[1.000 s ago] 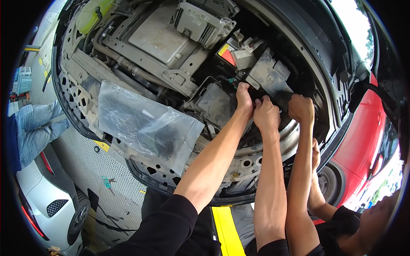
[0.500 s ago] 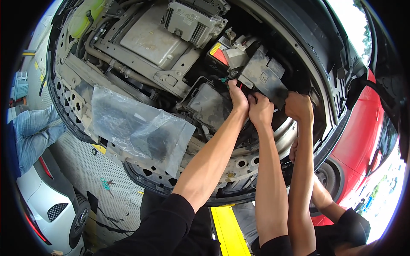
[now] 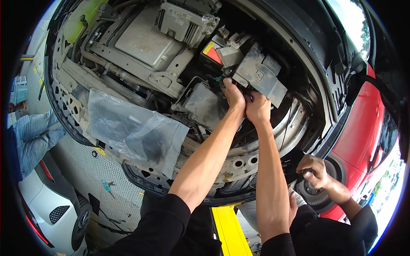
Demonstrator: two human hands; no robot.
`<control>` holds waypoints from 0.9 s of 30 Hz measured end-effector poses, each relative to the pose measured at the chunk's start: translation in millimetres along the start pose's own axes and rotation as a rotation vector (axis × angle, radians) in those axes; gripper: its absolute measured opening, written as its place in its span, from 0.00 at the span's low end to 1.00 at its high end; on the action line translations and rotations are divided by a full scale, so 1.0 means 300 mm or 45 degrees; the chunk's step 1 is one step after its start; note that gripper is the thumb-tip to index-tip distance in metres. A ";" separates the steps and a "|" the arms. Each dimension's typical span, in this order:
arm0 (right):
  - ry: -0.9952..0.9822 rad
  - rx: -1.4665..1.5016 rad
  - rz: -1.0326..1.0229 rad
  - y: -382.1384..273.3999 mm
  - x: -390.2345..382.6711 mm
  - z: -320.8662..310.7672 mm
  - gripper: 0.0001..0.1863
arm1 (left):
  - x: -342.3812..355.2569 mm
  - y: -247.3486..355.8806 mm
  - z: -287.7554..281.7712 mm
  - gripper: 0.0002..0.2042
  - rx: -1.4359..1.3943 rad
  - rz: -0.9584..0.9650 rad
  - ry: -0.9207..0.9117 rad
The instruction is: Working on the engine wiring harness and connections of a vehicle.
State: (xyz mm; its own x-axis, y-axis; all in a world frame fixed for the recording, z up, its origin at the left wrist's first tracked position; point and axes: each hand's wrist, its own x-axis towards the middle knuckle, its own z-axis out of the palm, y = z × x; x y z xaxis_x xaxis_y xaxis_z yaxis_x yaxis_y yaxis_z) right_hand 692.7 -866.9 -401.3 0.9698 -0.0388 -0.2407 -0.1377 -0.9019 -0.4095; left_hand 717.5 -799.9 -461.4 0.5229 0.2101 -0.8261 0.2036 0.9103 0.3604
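Observation:
My left hand reaches into the engine bay, its fingertips bent in beside a small green connector and a bit of red wire. Close against it, my right hand is closed, with a small blue spot showing at its fingers. What either hand grips is hidden by the fingers. Just above both hands sits a dusty dark-grey box cover. To its left is a battery with a red and yellow label. A dusty black lidded box lies left of my left hand.
A clear plastic sheet covers part of the front frame. At right, a co-worker's hand is curled near a red car. A white car stands lower left, and a yellow beam runs below.
The co-worker's hand at the grey cover has withdrawn from the engine bay, and a curled co-worker's hand now shows lower right. My hands stay together in nearly the same place.

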 end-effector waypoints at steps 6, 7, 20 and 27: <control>0.075 0.089 0.055 -0.021 0.004 0.060 0.14 | 0.159 -0.020 -0.060 0.24 -0.159 0.187 -0.014; 0.051 0.090 0.059 -0.022 0.008 0.060 0.14 | 0.155 -0.017 -0.061 0.24 -0.155 0.180 -0.019; -0.036 0.189 -0.032 -0.007 0.013 0.040 0.16 | 0.029 0.021 -0.016 0.19 -0.352 0.279 -0.230; -0.056 0.319 0.063 -0.019 0.010 0.073 0.17 | 0.066 0.041 -0.033 0.19 -0.314 0.398 -0.200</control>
State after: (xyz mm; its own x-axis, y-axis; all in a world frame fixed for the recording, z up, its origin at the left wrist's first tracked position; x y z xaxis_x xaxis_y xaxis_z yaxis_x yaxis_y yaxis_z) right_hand 692.0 -852.5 -419.1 0.9517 -0.0562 -0.3018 -0.2354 -0.7645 -0.6001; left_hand 722.2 -781.2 -477.6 0.6517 0.4501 -0.6105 -0.1788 0.8734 0.4530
